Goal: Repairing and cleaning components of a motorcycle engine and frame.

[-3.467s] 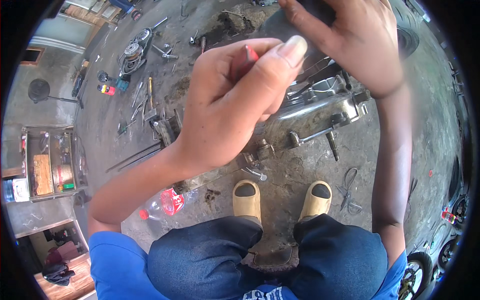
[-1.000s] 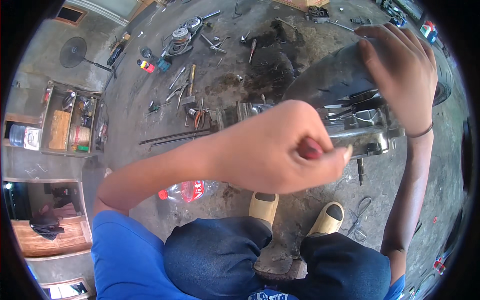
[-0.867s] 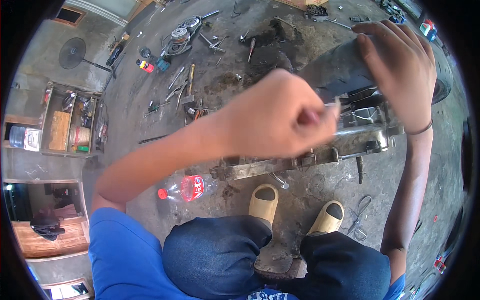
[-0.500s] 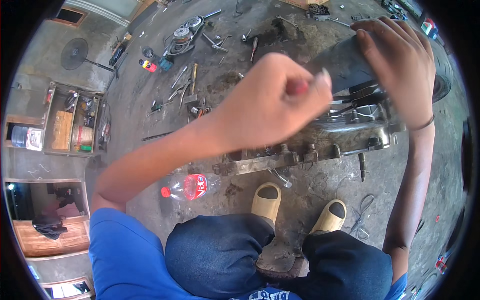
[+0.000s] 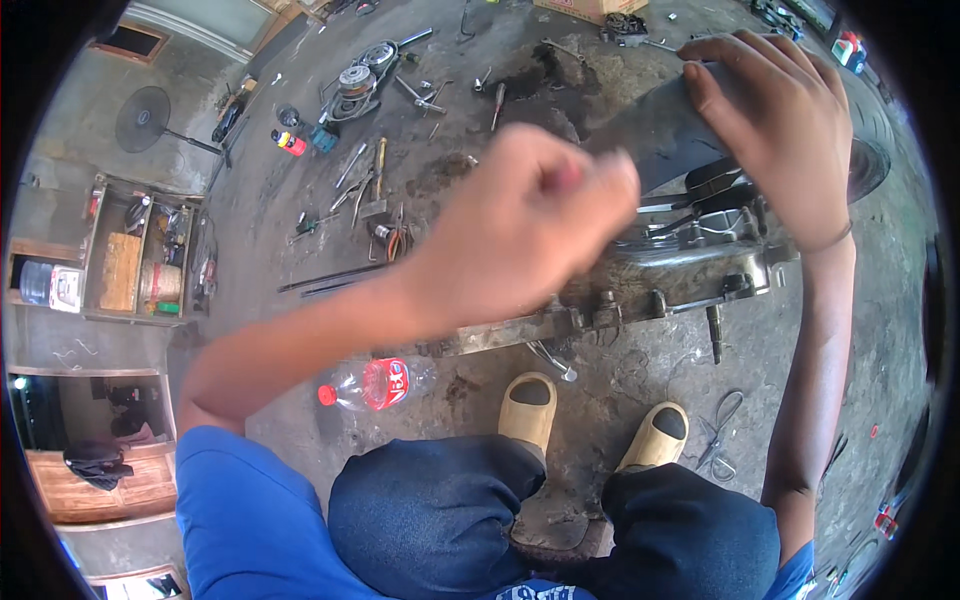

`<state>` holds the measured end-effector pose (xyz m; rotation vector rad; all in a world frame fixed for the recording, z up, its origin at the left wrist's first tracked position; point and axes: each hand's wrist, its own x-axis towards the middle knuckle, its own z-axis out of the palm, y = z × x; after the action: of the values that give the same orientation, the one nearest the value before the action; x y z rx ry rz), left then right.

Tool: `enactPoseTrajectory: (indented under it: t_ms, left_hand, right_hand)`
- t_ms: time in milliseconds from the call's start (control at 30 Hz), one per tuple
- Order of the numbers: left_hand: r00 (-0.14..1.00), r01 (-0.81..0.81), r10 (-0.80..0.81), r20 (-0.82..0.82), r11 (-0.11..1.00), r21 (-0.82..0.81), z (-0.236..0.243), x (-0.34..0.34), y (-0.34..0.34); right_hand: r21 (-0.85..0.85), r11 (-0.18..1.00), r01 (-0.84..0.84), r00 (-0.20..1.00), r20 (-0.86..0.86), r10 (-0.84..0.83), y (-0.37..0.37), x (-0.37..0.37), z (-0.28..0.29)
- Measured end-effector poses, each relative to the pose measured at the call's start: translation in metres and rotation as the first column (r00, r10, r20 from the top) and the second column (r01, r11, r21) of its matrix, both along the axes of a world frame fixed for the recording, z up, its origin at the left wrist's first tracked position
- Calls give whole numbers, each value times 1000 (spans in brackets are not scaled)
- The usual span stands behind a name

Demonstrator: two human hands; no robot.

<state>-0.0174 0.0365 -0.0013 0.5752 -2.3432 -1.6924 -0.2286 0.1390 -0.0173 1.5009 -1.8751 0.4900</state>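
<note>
My left hand [image 5: 505,240] is raised in front of the engine, blurred, with its fingers curled tightly. A small red end [image 5: 565,178] shows inside the fist; the rest of that thing is hidden. Over the black tyre [image 5: 650,130] my right hand [image 5: 775,125] is laid, fingers bent across the tread and thumb apart from them. Below the tyre lies a greasy metal scooter engine [image 5: 690,270], its casing edge towards my feet. My left forearm and hand cover part of the engine and tyre.
A clear bottle with a red cap [image 5: 385,384] lies left of my sandals [image 5: 528,405]. Farther left on the floor are a hammer [image 5: 378,180], pliers and other tools. A screwdriver [image 5: 498,105] and pulley parts [image 5: 358,80] lie beyond. A loose cable [image 5: 720,435] is at the right.
My left fist has shifted slightly left and down in the picture, still closed. My right hand stays on the tyre; the whole view has shifted a little.
</note>
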Motion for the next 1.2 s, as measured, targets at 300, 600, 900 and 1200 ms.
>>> enactPoseTrajectory:
  t_ms: [300,600,900,1200]
  left_hand:
    - [979,125,-148,-137,979,-164,-3,-1,-3]
    - [983,63,-77,-168,994,-87,1,-3,-3]
    - [982,112,-85,-169,981,158,5,-2,9]
    - [979,53,4,-203,960,277,8,-9,1]
  right_hand:
    - [-31,999,22,1000,-21,-23,4,-3,2]
    - [18,998,60,998,-13,-60,22,5,6]
    - [-16,998,52,998,33,-52,35,6,7]
    - [-106,994,6,1000,17,-4,44,-5,-2]
